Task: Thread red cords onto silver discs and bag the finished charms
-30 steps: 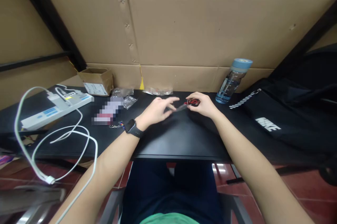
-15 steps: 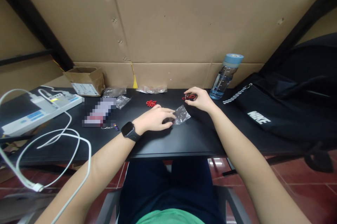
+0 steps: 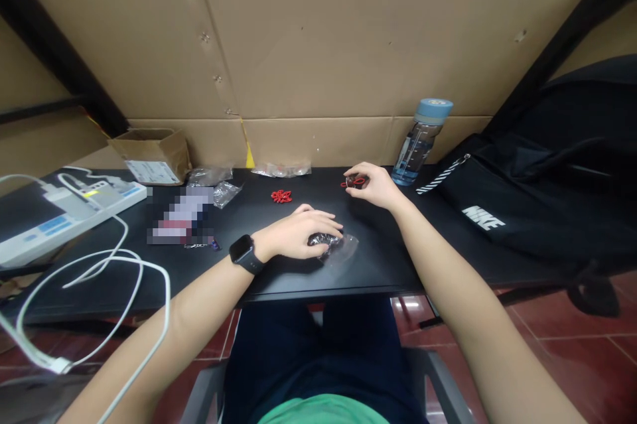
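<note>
A small clear plastic bag [image 3: 345, 249] lies crinkled under my left hand [image 3: 298, 235], its thumb and fingers curved around it. Part of the bag is hidden by the fingers. My right hand [image 3: 377, 186] pinches a small red cord ornament [image 3: 357, 182] just above the black tabletop; a dark, shiny part of it shows between thumb and fingers. To the upper left of my left hand, a red knotted cord piece [image 3: 282, 196] rests on the table, apart from both hands.
Along the back stand a cardboard box [image 3: 155, 157], flat plastic packets [image 3: 281, 170] and a blue-capped water bottle [image 3: 422, 142]. A black bag [image 3: 488, 192] is at the right. A power strip [image 3: 70, 221] with looping white cables [image 3: 142, 265] lies left, near a blurred item [image 3: 184, 215].
My left hand has drawn the plastic bag toward me and slightly right, bunching it. My right hand still holds the red cord ornament in nearly the same place. The view has shifted slightly.
</note>
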The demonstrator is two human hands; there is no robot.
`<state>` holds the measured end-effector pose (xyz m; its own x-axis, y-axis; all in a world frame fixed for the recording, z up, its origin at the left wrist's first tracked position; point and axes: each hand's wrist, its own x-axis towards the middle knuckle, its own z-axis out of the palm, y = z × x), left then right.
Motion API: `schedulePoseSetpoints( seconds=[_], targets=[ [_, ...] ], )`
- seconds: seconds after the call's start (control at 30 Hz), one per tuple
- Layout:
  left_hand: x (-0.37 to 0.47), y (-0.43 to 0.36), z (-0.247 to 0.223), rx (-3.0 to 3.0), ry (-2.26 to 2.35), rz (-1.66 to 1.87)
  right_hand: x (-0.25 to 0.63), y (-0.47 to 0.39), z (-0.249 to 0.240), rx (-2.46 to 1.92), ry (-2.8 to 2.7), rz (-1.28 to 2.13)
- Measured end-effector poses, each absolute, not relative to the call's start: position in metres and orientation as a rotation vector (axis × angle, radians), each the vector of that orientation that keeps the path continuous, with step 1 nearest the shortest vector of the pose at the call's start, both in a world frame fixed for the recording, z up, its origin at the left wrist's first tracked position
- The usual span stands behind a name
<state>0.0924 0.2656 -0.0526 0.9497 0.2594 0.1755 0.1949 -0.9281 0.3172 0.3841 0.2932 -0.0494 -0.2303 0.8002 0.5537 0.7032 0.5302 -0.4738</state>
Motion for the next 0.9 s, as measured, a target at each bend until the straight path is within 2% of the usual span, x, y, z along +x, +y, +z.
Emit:
schedulePoseSetpoints(
  seconds=[0.27, 0.67, 0.9],
  targets=[
    [0.095, 0.257, -0.051, 2.801, 0.227, 0.269, 0.38, 0.291, -0.048, -1.236, -2.019, 0.182],
    [0.088, 0.277, -0.073, 3.01, 0.854, 0.398, 0.353, 0.272, -0.037, -1.111, -2.235, 0.4],
    [0.092, 0.274, -0.071, 2.993, 0.994, 0.372, 0.343, 0.264, -0.03, -1.215, -2.519, 0.423]
  ],
)
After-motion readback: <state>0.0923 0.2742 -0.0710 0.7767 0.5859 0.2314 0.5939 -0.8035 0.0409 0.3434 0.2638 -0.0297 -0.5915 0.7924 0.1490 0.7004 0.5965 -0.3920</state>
